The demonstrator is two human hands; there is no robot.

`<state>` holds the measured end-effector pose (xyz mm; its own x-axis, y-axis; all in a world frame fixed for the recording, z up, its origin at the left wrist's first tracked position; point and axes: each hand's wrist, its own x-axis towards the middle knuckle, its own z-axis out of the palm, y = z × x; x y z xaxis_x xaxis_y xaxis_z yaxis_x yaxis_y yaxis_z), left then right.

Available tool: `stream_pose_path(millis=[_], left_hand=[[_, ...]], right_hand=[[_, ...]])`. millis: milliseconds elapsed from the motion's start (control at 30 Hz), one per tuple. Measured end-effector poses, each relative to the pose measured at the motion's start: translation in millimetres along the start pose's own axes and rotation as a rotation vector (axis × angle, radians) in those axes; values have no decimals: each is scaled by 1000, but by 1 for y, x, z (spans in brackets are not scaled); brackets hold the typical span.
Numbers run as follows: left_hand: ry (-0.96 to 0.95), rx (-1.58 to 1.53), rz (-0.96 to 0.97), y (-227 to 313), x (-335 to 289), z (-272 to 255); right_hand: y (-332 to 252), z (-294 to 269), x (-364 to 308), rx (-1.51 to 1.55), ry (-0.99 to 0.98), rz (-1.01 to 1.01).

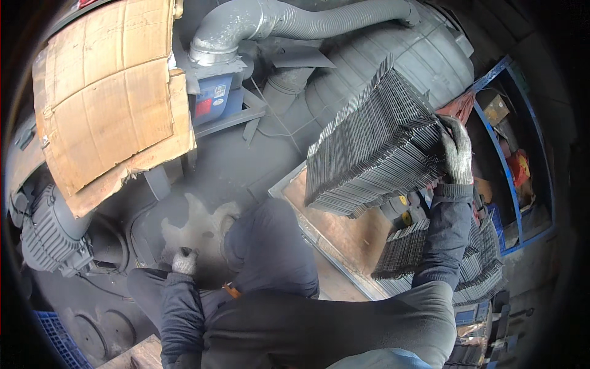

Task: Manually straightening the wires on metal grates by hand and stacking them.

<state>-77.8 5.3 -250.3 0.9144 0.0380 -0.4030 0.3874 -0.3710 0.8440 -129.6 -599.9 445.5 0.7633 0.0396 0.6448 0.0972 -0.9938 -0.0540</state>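
A tall stack of thin dark grid-like plates stands to the right of my knees, its many edges showing as fine ridges. My right hand, in a pale grey knit glove, is closed over the right-hand edge of that stack; its fingertips are partly hidden. Low on the left, my left hand wears a similar glove and hangs near my leg above the dusty floor. Its fingers are curled in, and whatever they may hold cannot be made out. More dark plates lie in a lower pile beside my right forearm.
The tall stack rests on a brown-topped bench with a metal edge. Cardboard sheets cover equipment at left, above a finned motor. A grey corrugated duct runs across the back. A blue-framed shelf holds odds and ends at right.
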Motion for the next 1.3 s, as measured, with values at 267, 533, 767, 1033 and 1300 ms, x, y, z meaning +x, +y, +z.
stream_pose_path(millis=[267, 533, 767, 1033, 1300], left_hand=[[5, -36, 57, -15, 5, 3], [16, -74, 77, -14, 4, 4], [-6, 29, 38, -18, 9, 6], [-23, 78, 55, 4, -2, 1], [-46, 70, -102, 6, -1, 0]], right_hand=[[15, 2, 21, -327, 62, -108], [14, 6, 19, -152, 61, 12], [-4, -6, 12, -76, -6, 2], [1, 15, 8, -82, 5, 1], [3, -10, 32, 240, -329, 193]])
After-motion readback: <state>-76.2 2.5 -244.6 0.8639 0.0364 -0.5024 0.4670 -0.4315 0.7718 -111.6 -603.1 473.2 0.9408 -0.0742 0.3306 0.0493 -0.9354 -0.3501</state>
